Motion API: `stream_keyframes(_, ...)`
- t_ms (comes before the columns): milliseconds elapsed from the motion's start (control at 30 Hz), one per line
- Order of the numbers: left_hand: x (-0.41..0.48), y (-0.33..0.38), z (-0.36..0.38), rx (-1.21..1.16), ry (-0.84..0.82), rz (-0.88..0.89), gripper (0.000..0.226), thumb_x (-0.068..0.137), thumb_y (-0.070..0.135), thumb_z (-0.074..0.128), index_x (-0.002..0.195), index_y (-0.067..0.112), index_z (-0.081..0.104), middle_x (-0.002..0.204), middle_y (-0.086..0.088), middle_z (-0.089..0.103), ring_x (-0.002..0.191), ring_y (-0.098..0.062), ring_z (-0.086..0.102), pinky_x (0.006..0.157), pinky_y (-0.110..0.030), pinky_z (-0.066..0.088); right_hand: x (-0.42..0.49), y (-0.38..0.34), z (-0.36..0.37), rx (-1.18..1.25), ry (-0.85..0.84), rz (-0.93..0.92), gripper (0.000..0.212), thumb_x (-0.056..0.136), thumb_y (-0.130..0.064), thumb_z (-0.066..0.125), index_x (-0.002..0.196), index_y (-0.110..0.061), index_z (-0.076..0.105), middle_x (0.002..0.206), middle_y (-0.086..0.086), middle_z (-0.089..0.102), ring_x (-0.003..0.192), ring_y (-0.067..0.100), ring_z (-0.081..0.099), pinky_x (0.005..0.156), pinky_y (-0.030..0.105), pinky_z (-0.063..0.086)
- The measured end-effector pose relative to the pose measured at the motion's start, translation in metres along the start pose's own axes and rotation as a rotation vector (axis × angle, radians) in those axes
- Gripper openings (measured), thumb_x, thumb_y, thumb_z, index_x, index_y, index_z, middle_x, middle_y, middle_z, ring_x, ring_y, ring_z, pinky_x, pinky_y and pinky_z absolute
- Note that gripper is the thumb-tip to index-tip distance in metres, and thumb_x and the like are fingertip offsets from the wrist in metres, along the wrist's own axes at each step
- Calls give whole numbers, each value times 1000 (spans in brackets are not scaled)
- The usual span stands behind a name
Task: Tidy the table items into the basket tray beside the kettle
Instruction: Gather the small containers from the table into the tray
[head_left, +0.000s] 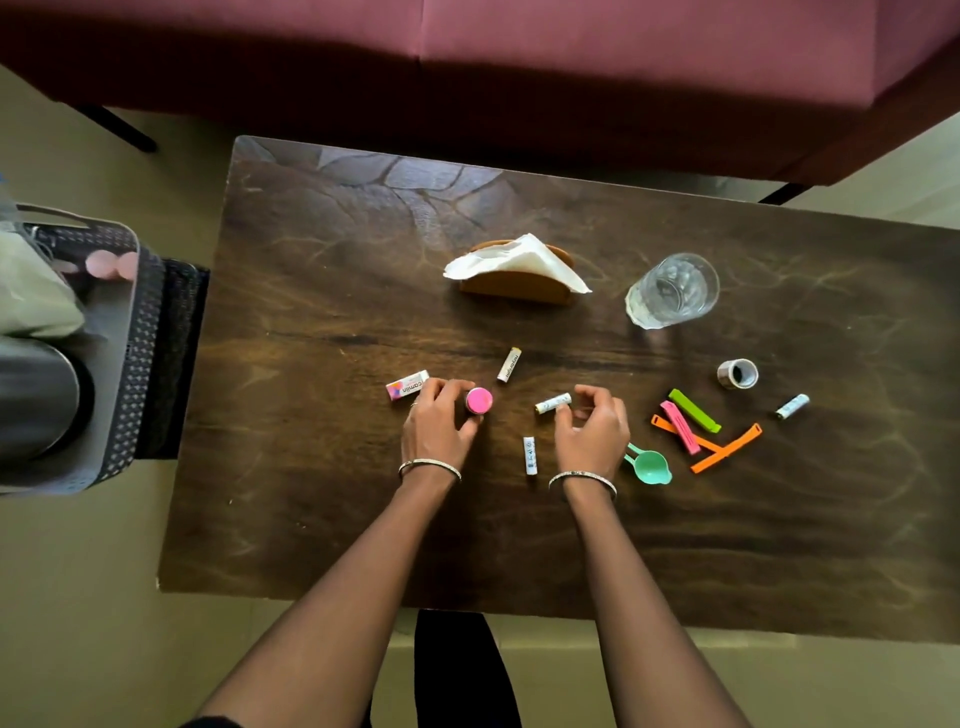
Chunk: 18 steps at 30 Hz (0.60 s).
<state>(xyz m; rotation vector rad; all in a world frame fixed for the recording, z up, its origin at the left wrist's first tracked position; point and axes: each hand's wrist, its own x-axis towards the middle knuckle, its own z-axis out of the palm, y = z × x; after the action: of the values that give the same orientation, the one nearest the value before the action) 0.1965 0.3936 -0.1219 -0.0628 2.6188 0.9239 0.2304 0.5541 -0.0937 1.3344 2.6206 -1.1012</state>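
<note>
The bench (332, 291) is carrying nearly everything you are meant to clear, so you are sitting near the start of this job. The basket tray (136, 332) is waiting off the bench's left end with the kettle (36, 395) beside it, and a pink item is already lying inside (what else it holds, I cannot tell).

The glass (672, 291) and the napkin holder (519, 273) are standing at the far side, untouched. The bag clips (696, 423) are lying in a crossed heap to the right, with the green scoop (652, 466) just beside your right wrist and the tape roll (737, 373) farther back.

Your left hand (436, 421) is curling its fingers around the pink-capped container (478, 400), gripping it, with the eraser box (408, 385) touching your fingertips on the far side. Your right hand (592, 428) is pinching its fingers narrowly onto one battery (553, 403), though whether it is lifted I cannot tell.

Three more batteries are waiting: one between your wrists (529, 455), one beyond the container (509, 364), one well off right (792, 406). Many trips are looking likely.
</note>
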Motion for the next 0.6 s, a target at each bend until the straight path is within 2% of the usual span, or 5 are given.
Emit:
stream_keyframes(233,-5,-1,-6,-112,139,49,32,71,23,78,100,20,63,99,6,66,89,-14,63,78,-33,51,3,-9,12,-2,12,-47,12,91,-10,66,101,-9,71,103,9,64,82,17,63,79,28,52)
stream_keyframes(367,-13,-9,-23,-226,229,8,35,66,24,80,95,20,60,93,8,70,83,-8,67,79,-26,51,2,-26,28,1,-79,-120,10,90,-12,67,96,-6,73,92,7,69,74,11,57,68,1,38)
stream_keyframes(400,-16,-12,-29,-245,257,-6,36,66,23,81,94,21,60,91,9,70,81,-5,67,77,-23,51,3,-31,32,4,-103,-108,10,90,-14,68,95,-7,72,90,6,70,72,12,58,67,2,39)
stream_keyframes(500,-20,-22,-48,-272,359,-62,35,67,25,83,94,24,59,88,14,69,76,2,67,71,-17,50,5,-45,44,14,-157,-94,9,88,-20,71,88,-12,68,79,1,70,69,15,62,74,29,54)
stream_keyframes(600,-21,-35,-68,-280,463,-129,33,69,24,84,92,22,61,84,13,69,71,2,66,64,-20,51,2,-62,59,-37,-357,-264,12,84,-18,76,93,-17,68,86,-2,69,75,12,64,79,30,55)
